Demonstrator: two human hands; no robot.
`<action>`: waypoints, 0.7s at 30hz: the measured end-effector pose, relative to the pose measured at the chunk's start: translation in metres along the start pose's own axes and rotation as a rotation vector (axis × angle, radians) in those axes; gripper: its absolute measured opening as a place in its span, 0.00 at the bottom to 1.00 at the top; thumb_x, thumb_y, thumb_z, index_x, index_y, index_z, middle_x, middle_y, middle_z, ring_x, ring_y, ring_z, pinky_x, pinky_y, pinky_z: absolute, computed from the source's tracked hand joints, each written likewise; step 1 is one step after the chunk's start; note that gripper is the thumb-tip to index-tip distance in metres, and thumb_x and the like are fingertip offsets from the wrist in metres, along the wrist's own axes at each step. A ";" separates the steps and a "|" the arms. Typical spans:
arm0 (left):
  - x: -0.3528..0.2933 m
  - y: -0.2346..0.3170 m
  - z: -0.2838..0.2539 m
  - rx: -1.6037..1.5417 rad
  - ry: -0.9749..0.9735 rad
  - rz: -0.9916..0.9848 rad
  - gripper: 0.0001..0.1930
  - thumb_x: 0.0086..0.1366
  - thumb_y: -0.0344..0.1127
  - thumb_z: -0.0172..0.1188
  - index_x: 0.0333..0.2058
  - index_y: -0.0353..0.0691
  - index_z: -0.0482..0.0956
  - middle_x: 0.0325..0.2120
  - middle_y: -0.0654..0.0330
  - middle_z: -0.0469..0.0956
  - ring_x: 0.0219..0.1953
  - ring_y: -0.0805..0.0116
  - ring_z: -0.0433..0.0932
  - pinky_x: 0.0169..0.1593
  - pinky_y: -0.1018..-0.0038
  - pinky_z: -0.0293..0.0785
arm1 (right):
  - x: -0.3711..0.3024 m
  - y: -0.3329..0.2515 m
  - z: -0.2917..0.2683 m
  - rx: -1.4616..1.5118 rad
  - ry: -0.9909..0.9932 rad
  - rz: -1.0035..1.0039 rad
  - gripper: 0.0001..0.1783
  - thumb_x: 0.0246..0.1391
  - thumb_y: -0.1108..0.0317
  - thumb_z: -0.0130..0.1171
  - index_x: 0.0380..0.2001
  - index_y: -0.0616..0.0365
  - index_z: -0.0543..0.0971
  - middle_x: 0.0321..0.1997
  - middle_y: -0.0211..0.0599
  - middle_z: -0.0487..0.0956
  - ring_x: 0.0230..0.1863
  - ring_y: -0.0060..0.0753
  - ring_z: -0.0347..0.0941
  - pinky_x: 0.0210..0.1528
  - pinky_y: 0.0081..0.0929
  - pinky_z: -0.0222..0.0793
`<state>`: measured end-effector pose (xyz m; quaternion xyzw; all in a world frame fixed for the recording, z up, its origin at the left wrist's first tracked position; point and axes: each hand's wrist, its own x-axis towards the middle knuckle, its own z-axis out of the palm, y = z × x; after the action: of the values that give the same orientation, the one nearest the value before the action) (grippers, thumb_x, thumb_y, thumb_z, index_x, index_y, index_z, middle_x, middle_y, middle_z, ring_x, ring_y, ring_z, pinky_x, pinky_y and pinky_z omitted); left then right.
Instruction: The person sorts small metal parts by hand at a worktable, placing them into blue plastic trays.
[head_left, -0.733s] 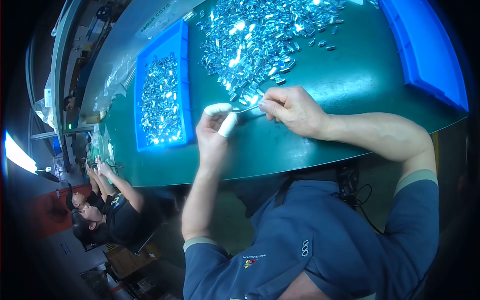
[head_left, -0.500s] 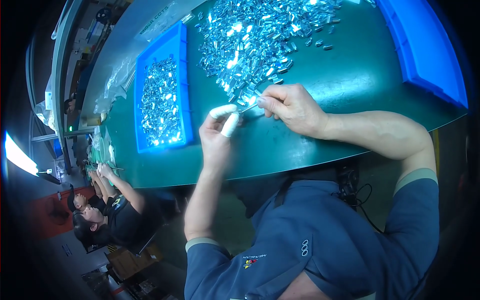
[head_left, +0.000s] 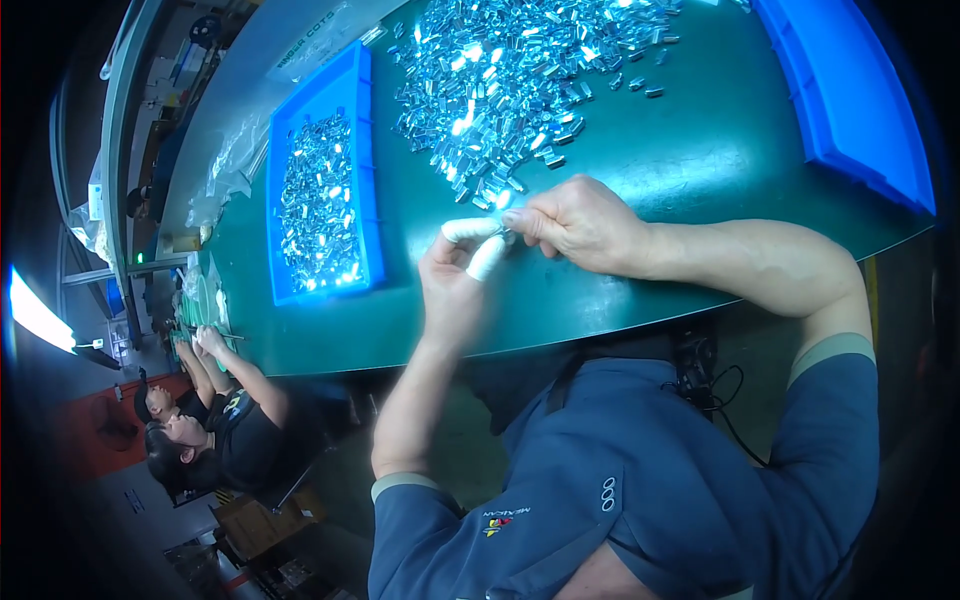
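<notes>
My left hand [head_left: 455, 290] has white finger cots on thumb and forefinger. These two fingertips pinch a small shiny metal piece [head_left: 508, 234], mostly covered by the fingers. My right hand [head_left: 592, 232] is bare and closed, its thumb and forefinger meeting the left fingertips at that piece. The thin metal rod in the right fingers is almost wholly hidden now. Just beyond both hands lies the near end of a large heap of small shiny metal pieces [head_left: 500, 100], spread over the green tabletop [head_left: 690, 150].
On the left stands a blue tray [head_left: 369, 190] with many similar metal pieces inside. Another blue tray [head_left: 850, 90] is at the far right. Clear plastic bags [head_left: 225, 165] lie past the left tray. Two people [head_left: 240, 430] work farther along the table's left side.
My left hand has moved right and slightly up, up against the right fingertips. The rod that showed between the hands is now covered. The right hand has barely moved.
</notes>
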<state>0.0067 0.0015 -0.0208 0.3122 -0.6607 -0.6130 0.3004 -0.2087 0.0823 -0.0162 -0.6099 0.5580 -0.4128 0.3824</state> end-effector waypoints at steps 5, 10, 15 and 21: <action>0.001 0.001 0.000 -0.035 0.031 -0.029 0.08 0.69 0.25 0.67 0.45 0.35 0.81 0.41 0.58 0.86 0.43 0.73 0.83 0.49 0.74 0.78 | 0.001 -0.002 -0.001 -0.034 0.027 -0.072 0.19 0.71 0.57 0.59 0.32 0.61 0.84 0.25 0.38 0.83 0.26 0.33 0.79 0.30 0.35 0.73; 0.002 0.001 0.002 -0.120 0.042 -0.023 0.08 0.69 0.25 0.67 0.45 0.35 0.81 0.41 0.58 0.86 0.43 0.73 0.83 0.49 0.74 0.78 | -0.002 0.007 0.006 -0.003 0.242 -0.255 0.14 0.68 0.62 0.63 0.34 0.63 0.83 0.32 0.41 0.84 0.29 0.35 0.80 0.33 0.36 0.74; -0.002 -0.002 0.003 -0.050 0.023 0.032 0.08 0.68 0.24 0.67 0.45 0.34 0.81 0.42 0.58 0.85 0.44 0.73 0.83 0.51 0.75 0.78 | -0.001 0.009 0.007 -0.158 0.272 -0.366 0.15 0.67 0.61 0.62 0.32 0.62 0.83 0.28 0.38 0.83 0.27 0.29 0.79 0.31 0.31 0.73; -0.002 0.001 -0.010 0.164 0.031 0.177 0.10 0.68 0.22 0.68 0.47 0.35 0.81 0.43 0.60 0.84 0.45 0.74 0.82 0.53 0.76 0.79 | -0.003 -0.003 0.001 0.244 0.009 0.087 0.25 0.74 0.53 0.53 0.26 0.59 0.82 0.17 0.29 0.77 0.21 0.16 0.71 0.25 0.24 0.66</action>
<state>0.0154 -0.0034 -0.0191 0.2855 -0.7290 -0.5231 0.3368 -0.2066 0.0851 -0.0143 -0.5323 0.5311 -0.4634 0.4688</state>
